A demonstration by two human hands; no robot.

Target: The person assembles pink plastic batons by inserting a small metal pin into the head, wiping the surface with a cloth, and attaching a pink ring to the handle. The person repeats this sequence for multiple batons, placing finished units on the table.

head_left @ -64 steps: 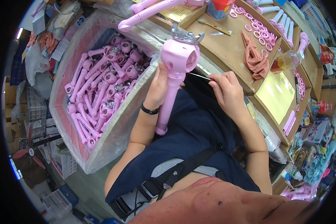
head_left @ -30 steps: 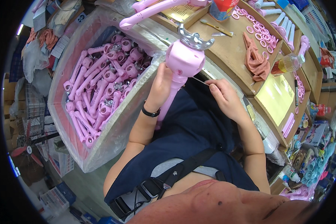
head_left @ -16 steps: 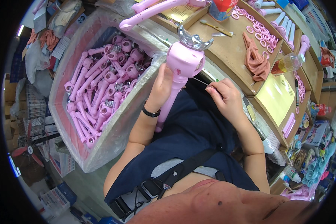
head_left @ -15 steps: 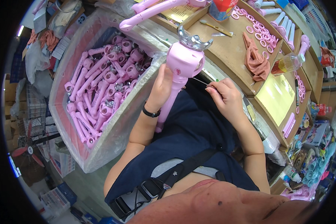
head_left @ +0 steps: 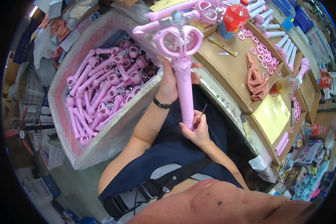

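Pink toy wand (head_left: 183, 71) upright at upper centre of the frame, left hand (head_left: 170, 80) wrapped around its upper handle, right hand (head_left: 198, 130) pinching its lower end and a thin metal tool (head_left: 202, 111), bin of pink wands (head_left: 100, 93) at left, wooden surface (head_left: 227, 67) at upper right.

Workbench and bin around the seated worker

On the left, a large bin lined with clear plastic (head_left: 100, 149) holds a heap of pink wand-shaped toys (head_left: 100, 93). To the right runs a wooden workbench (head_left: 227, 71). On it, far off, stands a red bottle (head_left: 233, 18), with a small tool (head_left: 222, 45) lying just beside it. Pink rings (head_left: 263, 56) lie scattered farther right, near a crumpled salmon cloth (head_left: 254, 80). A small bottle of orange liquid (head_left: 285, 86) lies beside a yellow sheet (head_left: 274, 117). White-and-pink handles (head_left: 287, 48) lie in a row at the far right.
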